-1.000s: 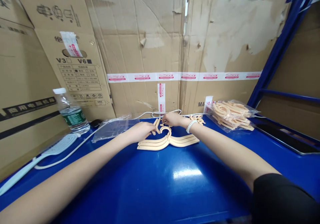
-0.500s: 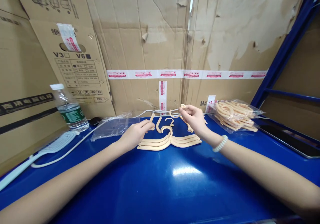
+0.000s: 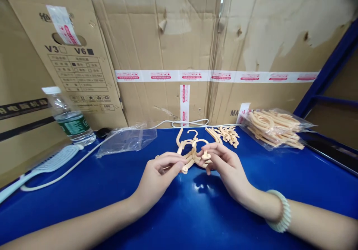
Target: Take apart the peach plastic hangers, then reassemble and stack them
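My left hand (image 3: 162, 173) is pinched on a beige plastic hanger arm (image 3: 185, 170), its holed end showing past the thumb. Opposite it, my right hand (image 3: 228, 170) grips a beige hanger hook (image 3: 206, 156) by the base, with its curve pointing away from me. A small gap separates the two pieces. Just behind the hands lies a stack of beige hangers (image 3: 190, 165), partly hidden by the fingers. Beyond it are a loose hook (image 3: 192, 132), a single hanger arm (image 3: 179, 136), several more arms (image 3: 214, 134) and a pile of hooks (image 3: 229, 135).
A clear plastic bag of hanger parts (image 3: 275, 127) lies at the right, near a dark flat device (image 3: 332, 151). At the left are a water bottle (image 3: 69, 121), a hairbrush (image 3: 58, 160), a white cable (image 3: 97, 164) and an empty plastic bag (image 3: 128, 140). Cardboard (image 3: 156, 104) walls the back.
Both hands have come back toward me and closer together, bringing the hanger arm and the hook in front of the stack. The view has shifted slightly nearer.
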Available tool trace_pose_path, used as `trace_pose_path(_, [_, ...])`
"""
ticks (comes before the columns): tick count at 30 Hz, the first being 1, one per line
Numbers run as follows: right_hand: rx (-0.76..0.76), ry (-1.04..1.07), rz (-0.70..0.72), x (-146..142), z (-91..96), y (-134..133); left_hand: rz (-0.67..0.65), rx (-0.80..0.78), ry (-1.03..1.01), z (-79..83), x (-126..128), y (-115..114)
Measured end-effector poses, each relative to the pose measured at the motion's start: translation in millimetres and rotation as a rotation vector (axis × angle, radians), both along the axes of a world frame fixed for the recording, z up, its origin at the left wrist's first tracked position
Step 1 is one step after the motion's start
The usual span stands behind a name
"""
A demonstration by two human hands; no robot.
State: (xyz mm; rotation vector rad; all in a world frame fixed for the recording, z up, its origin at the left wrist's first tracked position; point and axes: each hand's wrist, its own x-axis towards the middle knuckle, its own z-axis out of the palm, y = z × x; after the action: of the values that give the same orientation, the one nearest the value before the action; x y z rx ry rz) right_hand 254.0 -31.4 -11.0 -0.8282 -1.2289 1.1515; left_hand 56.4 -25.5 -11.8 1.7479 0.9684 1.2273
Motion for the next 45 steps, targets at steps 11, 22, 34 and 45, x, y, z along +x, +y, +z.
trace_pose_path(11, [-0.074, -0.016, 0.09, -4, -10.5, 6, 0.004, -0.249, -0.41, -11.3, 4, 3])
trace_pose_path(22, [-0.161, 0.068, 0.188, -5, -15.3, 7, -0.087, -0.317, -0.26, -10.8, 2, 3])
trace_pose_path(34, [-0.166, 0.017, 0.272, -5, -14.2, 6, -0.091, -0.192, -0.099, -14.2, 1, 3])
trace_pose_path(45, [-0.176, -0.022, 0.315, -4, -15.0, 7, -0.101, -0.052, 0.019, -8.3, 0, -1])
